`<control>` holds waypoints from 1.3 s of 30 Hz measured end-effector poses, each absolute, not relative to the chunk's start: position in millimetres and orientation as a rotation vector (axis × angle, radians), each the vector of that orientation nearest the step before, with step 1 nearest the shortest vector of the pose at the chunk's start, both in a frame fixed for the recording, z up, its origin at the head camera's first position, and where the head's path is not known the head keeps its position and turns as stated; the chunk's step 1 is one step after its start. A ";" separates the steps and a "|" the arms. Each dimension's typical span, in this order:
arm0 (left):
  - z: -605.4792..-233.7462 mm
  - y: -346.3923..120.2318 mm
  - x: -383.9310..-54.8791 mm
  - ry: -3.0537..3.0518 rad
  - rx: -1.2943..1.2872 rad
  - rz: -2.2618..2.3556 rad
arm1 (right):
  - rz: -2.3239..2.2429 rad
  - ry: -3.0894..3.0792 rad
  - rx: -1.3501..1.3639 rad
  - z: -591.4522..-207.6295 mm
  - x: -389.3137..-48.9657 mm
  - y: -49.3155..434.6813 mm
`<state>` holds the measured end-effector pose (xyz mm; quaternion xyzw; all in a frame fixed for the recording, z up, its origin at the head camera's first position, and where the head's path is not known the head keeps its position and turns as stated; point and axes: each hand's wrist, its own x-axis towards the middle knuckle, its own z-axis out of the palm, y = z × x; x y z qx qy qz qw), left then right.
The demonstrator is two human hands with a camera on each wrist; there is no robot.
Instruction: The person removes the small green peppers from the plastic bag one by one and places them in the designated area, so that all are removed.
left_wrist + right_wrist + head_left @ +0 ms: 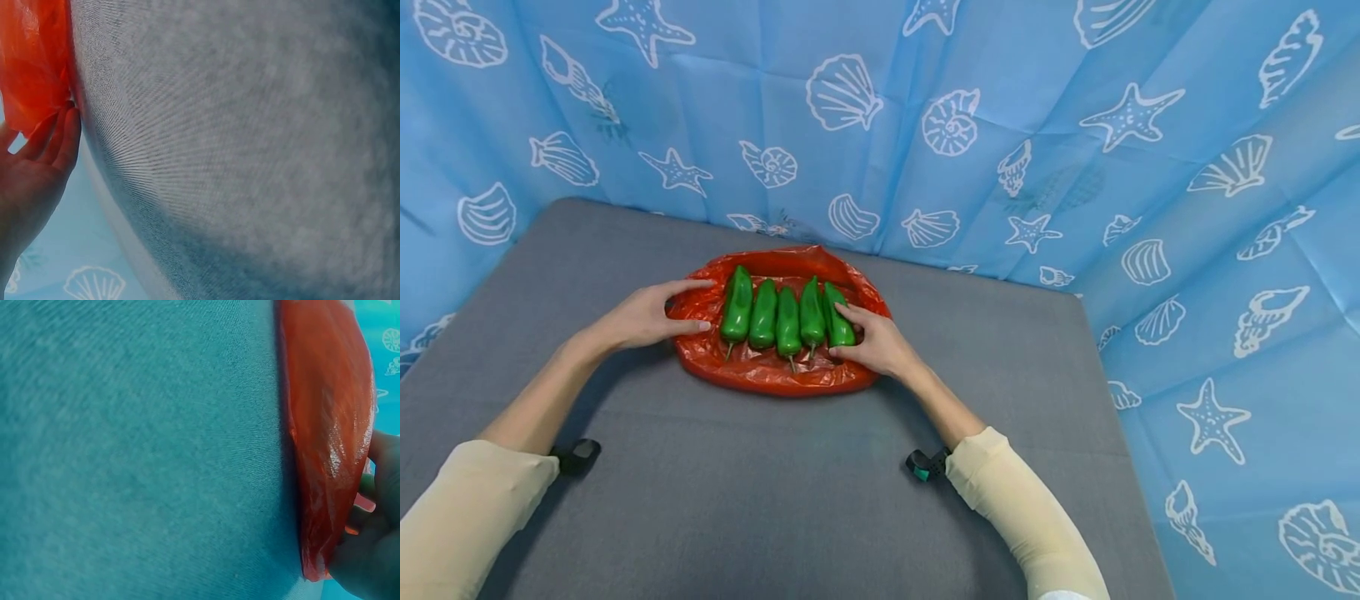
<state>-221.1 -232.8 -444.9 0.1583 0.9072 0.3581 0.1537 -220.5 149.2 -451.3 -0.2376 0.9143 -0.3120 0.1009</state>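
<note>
Several glossy green peppers (pixel 763 315) lie side by side in a red plastic bag (pixel 782 385) with its mouth open upward and its rim rolled into a ring. At the bag's left side, my left hand (pixel 642 317) rests with thumb and forefinger spread apart over the rim. In the left wrist view, straight fingers (pixel 57 139) touch the outside of the bag. My right hand (pixel 882 342) reaches over the right rim and grips the rightmost pepper (pixel 841 332) between thumb and fingers. The bag's wall hides most of that grip in the right wrist view.
A grey cloth-covered table (pixel 760 483) lies under the bag. Behind it and to the right hangs a blue curtain (pixel 1045 108) with white shells and starfish. Black wrist straps (pixel 577 458) sit on both forearms.
</note>
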 end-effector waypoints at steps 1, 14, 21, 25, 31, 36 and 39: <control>-444.9 -232.9 -221.2 2.600 0.448 1.029 | -0.931 2.703 -0.699 -451.1 -220.7 149.2; -445.7 -233.8 -221.3 2.611 0.459 1.014 | -1.074 2.709 -0.608 -444.7 -223.5 156.1; -444.1 -233.2 -221.4 2.612 0.461 1.026 | -1.177 2.671 -0.604 -437.7 -224.7 161.7; -444.3 -232.8 -221.7 2.618 0.445 1.030 | -1.215 2.676 -0.589 -431.7 -225.8 166.4; -444.5 -232.8 -223.3 2.624 0.427 1.026 | -1.269 2.673 -0.551 -423.6 -226.1 176.7; -446.1 -230.5 -221.5 2.616 0.447 1.031 | -1.350 2.630 -0.497 -420.9 -224.2 189.8; -444.9 -230.1 -222.6 2.624 0.467 1.009 | -1.413 2.607 -0.477 -420.2 -223.9 199.1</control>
